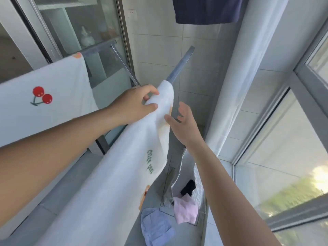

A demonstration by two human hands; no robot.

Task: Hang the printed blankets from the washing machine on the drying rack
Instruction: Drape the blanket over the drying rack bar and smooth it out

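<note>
A white printed blanket (124, 166) with green lettering and orange prints lies draped along the near grey bar of the drying rack (179, 68). My left hand (134, 103) pinches its far end at the top of the bar. My right hand (182, 125) hovers just to the right of that end, fingers spread, holding nothing. A second white blanket (53, 103) with a red cherry print hangs over the rack's far bar at the left.
A white laundry basket (197, 189) with pink, blue and black garments stands below the rack on the floor. A dark blue garment (205, 11) hangs overhead. A white curtain (245, 77) and a window are at right, a glass sliding door at left.
</note>
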